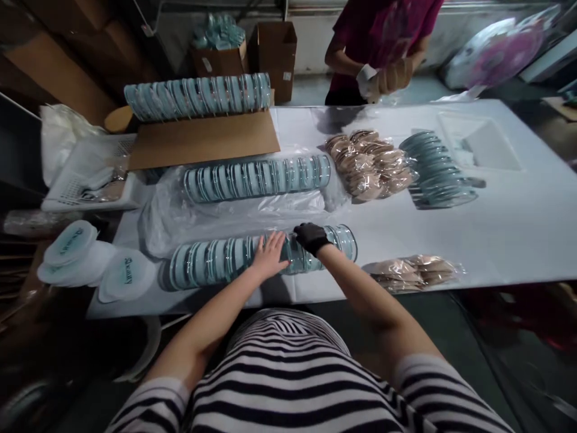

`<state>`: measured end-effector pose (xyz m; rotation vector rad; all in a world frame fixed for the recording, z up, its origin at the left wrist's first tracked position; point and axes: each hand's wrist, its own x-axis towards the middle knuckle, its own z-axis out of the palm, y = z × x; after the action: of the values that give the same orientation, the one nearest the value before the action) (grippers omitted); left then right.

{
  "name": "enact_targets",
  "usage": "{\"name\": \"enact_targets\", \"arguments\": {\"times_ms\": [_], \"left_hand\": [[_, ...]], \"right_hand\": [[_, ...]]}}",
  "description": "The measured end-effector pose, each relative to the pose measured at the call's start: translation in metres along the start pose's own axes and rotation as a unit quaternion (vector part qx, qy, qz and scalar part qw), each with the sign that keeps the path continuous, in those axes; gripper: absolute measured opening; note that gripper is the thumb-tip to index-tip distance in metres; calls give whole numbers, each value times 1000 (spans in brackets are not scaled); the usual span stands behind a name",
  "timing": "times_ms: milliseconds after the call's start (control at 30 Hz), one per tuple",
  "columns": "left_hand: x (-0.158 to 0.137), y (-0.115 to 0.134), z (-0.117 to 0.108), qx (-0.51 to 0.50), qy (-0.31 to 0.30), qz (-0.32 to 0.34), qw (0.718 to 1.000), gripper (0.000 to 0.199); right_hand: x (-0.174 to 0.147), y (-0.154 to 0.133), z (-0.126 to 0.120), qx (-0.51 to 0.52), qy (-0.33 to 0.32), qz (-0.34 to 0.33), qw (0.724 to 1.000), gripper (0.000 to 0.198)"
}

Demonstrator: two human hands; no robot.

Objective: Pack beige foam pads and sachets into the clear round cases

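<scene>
Item, near row of pale blue rounds (211, 261): standing on edge side by side, we are finding it along the near side of the white bench (518, 240), below both our hands.

Item, left hand (269, 255), bare: we are laying it over the middle of the near row, fingers spread, not closing on anything.

Item, right hand (311, 238), black-gloved: we are bending its fingers over the top of the same row, just beside the left; whether it is pinching a piece, we are not able to tell.

Item, middle row of rounds (256, 179): we are seeing it beyond the hands, lying on clear plastic sheeting (174, 219).

Item, beige wrapped bundles (369, 165): sitting right of the middle row; flat beige packets (412, 273) are lying near the bench's front edge.

Item, printed pale cards (127, 275): resting at the bench's left end.

Item, person in magenta (383, 30): standing across the bench, both hands at a beige thing.

Hazards, as we are judging them: uneven pressure from the spread palm could be tipping rounds and fanning the row; a pull towards us could be rolling pieces off the near edge; a sideways shove could be pushing the right end into the packets, or the left end into the cards; and the gloved fingertips, catching on a rim, could be dragging neighbouring pieces out of line.
</scene>
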<state>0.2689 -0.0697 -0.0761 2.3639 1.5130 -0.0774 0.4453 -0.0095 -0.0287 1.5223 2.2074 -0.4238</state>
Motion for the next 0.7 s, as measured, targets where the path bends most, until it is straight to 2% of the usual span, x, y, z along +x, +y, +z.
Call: {"name": "enact_targets", "arguments": {"times_ms": [67, 133, 267, 367, 533, 633, 700], "left_hand": [[6, 4, 6, 8, 2, 12, 1000, 73], [8, 4, 10, 14, 10, 25, 1000, 69], [6, 0, 12, 9, 24, 28, 999, 68], [5, -2, 14, 10, 41, 36, 998, 66], [7, -2, 16, 25, 39, 38, 998, 66], [6, -1, 12, 26, 21, 26, 999, 68], [6, 0, 9, 29, 12, 22, 999, 68]], "right_hand": [[29, 1, -21, -22, -43, -26, 998, 32], [52, -10, -32, -35, -76, -51, 995, 27], [71, -35, -40, -61, -125, -82, 987, 30], [69, -38, -42, -61, -141, -90, 984, 35], [59, -19, -39, -29, -100, -68, 992, 41], [40, -10, -26, 0, -64, -52, 997, 36], [17, -10, -8, 19, -36, -45, 998, 33]]}}
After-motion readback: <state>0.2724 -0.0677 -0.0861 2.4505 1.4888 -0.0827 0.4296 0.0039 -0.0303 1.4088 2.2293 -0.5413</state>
